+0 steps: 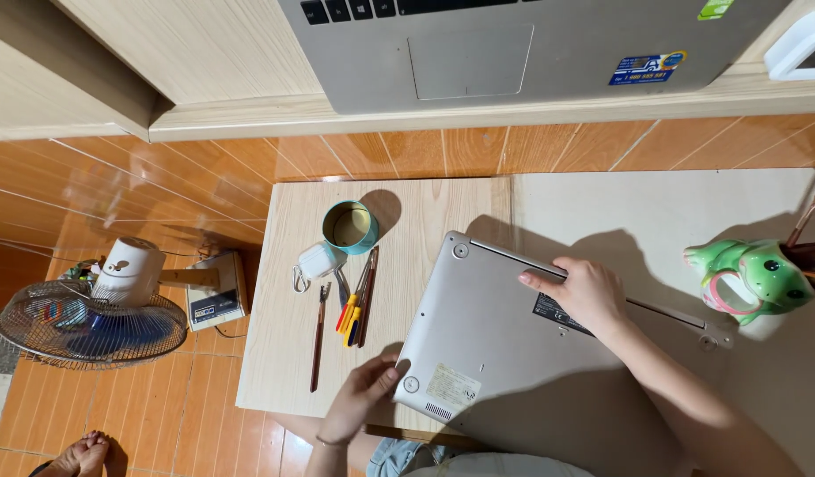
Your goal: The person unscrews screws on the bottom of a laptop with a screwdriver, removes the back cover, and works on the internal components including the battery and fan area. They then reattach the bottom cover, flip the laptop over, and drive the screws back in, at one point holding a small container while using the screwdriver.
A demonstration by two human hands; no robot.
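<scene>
A silver laptop [496, 344] lies upside down on a low light-wood table [284, 318], its underside with feet and stickers facing up. My left hand [365, 389] grips its near left corner, thumb by a rubber foot. My right hand [579, 291] rests flat on the underside near the far hinge edge, fingers spread over the edge. Just left of the laptop lie several screwdrivers and thin tools [359, 300] and one long brown-handled tool [318, 336].
A teal cup [350, 228] and a small white earbud case [317, 261] sit near the table's far edge. A green frog-shaped pen holder [756, 276] stands at right. Another open laptop [531, 44] rests on a higher shelf. A floor fan [94, 309] stands left on orange tiles.
</scene>
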